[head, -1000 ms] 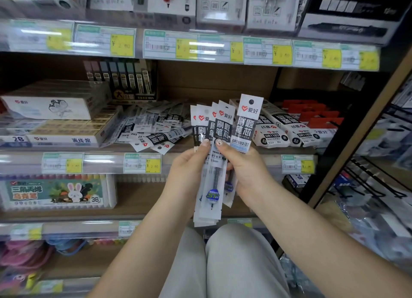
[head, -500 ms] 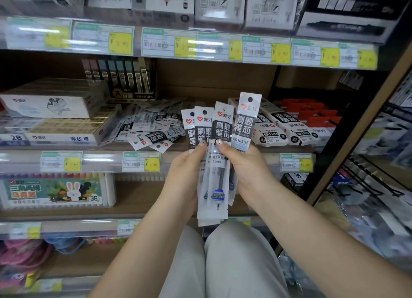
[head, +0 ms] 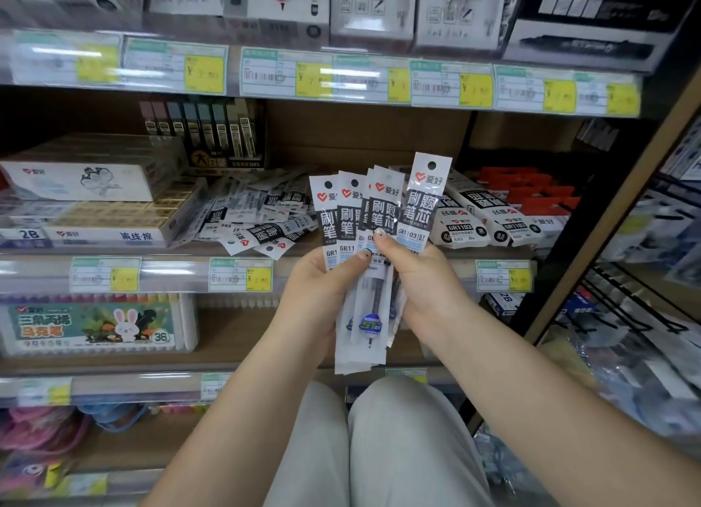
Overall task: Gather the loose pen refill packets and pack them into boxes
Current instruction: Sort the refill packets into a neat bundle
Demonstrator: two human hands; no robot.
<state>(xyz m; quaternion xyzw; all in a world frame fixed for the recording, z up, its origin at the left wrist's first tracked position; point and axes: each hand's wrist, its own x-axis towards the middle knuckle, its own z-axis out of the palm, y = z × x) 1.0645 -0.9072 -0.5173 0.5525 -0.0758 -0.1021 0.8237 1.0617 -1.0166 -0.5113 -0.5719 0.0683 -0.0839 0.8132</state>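
While my left hand (head: 322, 282) and right hand (head: 425, 279) both pinch a fanned bunch of refill packets (head: 373, 241), a loose pile (head: 261, 218) sits on the shelf at 10 o'clock of it (not gathered yet); refill boxes (head: 474, 218) at 3 o'clock. Packing looks unstarted.

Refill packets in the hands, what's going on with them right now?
A person holds a fanned bunch of pen refill packets upright in front of the shelf, the left hand and right hand both pinching it. A loose pile of packets lies on the shelf behind; refill boxes sit to its right.
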